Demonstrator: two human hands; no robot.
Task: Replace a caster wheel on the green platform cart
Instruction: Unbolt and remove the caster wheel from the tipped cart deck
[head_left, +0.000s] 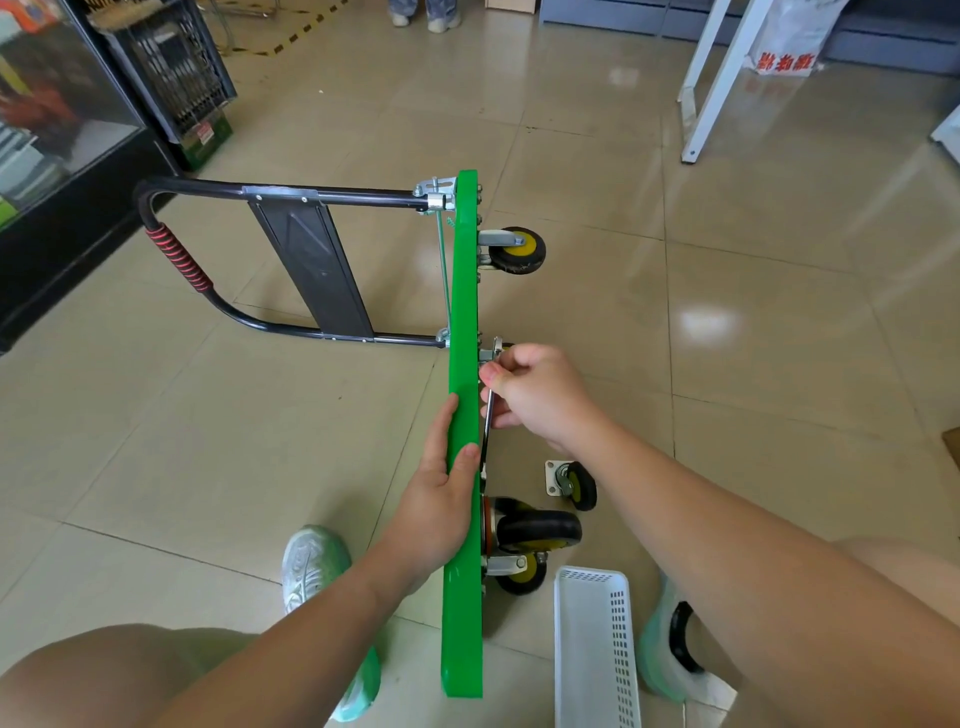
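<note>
Far left: black handle (176, 260) with the red grip, folded out low over the floor (779, 364). Next along, green cart (464, 291) tipped up on its long edge, wheels all pointing right.

Left hand (441, 499) braced on the near stretch of that edge. Fingers laid straight along the left face, thumb resting on top. Steadying more than gripping.

Right hand (535, 395) just across on the wheel side, fingers curled round a slim wrench (486, 431). Head of it up at the mounting plate (495, 355) of a caster mostly hidden behind the knuckles.

Looks like bolt work on that plate, so roughly mid-swap. Can't tell loosening from tightening. Can't tell either whether the loose caster (574, 486) lying on the floor nearby is the worn one or the spare.

Other wheels bolted on: far caster (514, 252) up by the handle end, plus two near casters (535, 530) down by the shoes. White basket (592, 649) at the bottom right, contents not visible.

Next move, best guess: keep the cart pinned upright with the left hand, seat the wrench square on the nut, and work in short swings. Not much room between wrench and cart, so easy to slip off or round the nut.
</note>
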